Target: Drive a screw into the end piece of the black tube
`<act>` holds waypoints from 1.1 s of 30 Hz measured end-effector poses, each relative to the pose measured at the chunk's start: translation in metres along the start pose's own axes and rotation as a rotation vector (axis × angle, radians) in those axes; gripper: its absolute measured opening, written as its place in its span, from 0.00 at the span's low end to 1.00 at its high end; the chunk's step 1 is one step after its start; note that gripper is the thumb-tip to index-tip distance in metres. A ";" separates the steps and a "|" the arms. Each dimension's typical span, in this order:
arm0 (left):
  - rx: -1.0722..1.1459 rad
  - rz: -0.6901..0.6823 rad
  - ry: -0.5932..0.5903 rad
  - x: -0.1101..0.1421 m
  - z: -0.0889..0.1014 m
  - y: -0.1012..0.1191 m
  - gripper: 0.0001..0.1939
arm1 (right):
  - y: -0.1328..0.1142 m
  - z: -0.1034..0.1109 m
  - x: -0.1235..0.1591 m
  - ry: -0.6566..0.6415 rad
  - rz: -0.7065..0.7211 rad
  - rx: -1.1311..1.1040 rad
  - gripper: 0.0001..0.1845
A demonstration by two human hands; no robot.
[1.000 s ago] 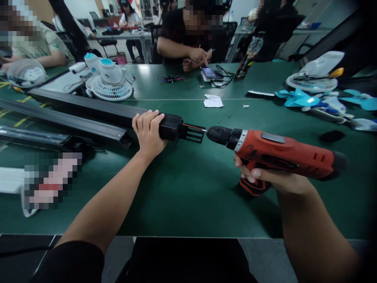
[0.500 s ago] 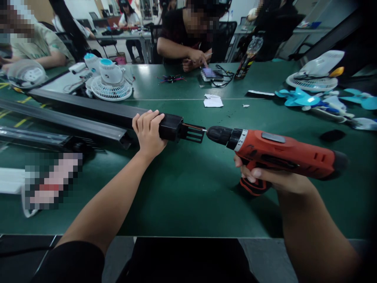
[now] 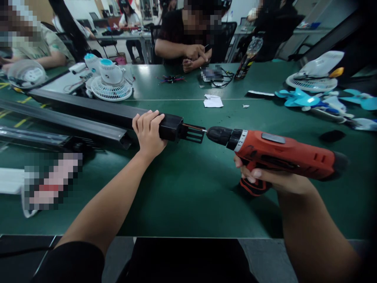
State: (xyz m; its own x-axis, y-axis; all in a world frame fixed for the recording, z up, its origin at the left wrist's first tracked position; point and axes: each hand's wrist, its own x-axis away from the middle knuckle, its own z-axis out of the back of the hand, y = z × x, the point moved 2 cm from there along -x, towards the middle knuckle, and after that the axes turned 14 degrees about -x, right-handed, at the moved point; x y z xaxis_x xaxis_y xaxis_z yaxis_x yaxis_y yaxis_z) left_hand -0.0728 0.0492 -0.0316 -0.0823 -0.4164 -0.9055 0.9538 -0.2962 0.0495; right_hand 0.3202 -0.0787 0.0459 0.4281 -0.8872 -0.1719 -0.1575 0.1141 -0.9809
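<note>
My left hand (image 3: 150,131) is wrapped over a long black square tube (image 3: 118,111) close to its near right end, thumb side hidden underneath. A slotted black bracket (image 3: 193,133) sticks out of that end. In my right hand (image 3: 259,175) is a red and black cordless drill (image 3: 282,151), gripped by its handle and held level above the table. The drill's chuck (image 3: 218,135) points left, and a thin bit or driver shaft reaches to the bracket's upper edge; whether a screw sits there is too small to tell.
More black profiles (image 3: 67,118) lie to the left, near a blurred pinkish item (image 3: 55,181). White fan parts (image 3: 110,80) stand behind them. Blue fan blades (image 3: 297,97) are at the right, a bottle (image 3: 249,59) and paper (image 3: 213,101) farther back. A person (image 3: 182,43) sits opposite.
My hands, the drill and the tube look unmoved. The person opposite has drawn a hand back from the device on the table, whose lit screen now looks dark.
</note>
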 end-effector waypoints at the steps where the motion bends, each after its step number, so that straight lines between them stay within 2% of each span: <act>1: -0.004 -0.004 0.005 0.000 0.000 0.000 0.29 | 0.000 0.000 -0.001 0.000 -0.002 0.003 0.18; 9: 0.023 -0.006 0.003 0.001 0.000 -0.001 0.29 | 0.001 0.003 0.002 -0.007 -0.040 0.026 0.20; 14: -0.004 0.037 -0.078 0.000 -0.001 -0.001 0.28 | 0.000 0.002 0.001 0.004 -0.008 0.014 0.19; 21: -0.022 -0.010 0.017 0.000 0.000 0.000 0.28 | -0.003 0.000 -0.001 0.009 -0.018 0.009 0.19; 26: 0.015 0.030 -0.054 0.001 -0.001 -0.001 0.28 | -0.002 -0.001 0.001 0.020 -0.041 0.005 0.20; 33: 0.011 0.010 -0.021 0.001 -0.001 0.000 0.29 | 0.000 0.001 -0.001 -0.017 -0.001 0.011 0.20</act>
State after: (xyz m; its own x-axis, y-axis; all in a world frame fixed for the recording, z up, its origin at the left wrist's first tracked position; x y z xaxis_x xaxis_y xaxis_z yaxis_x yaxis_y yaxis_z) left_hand -0.0728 0.0496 -0.0328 -0.0788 -0.4375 -0.8958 0.9513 -0.3016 0.0636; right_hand 0.3205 -0.0770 0.0461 0.4430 -0.8799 -0.1720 -0.1473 0.1178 -0.9820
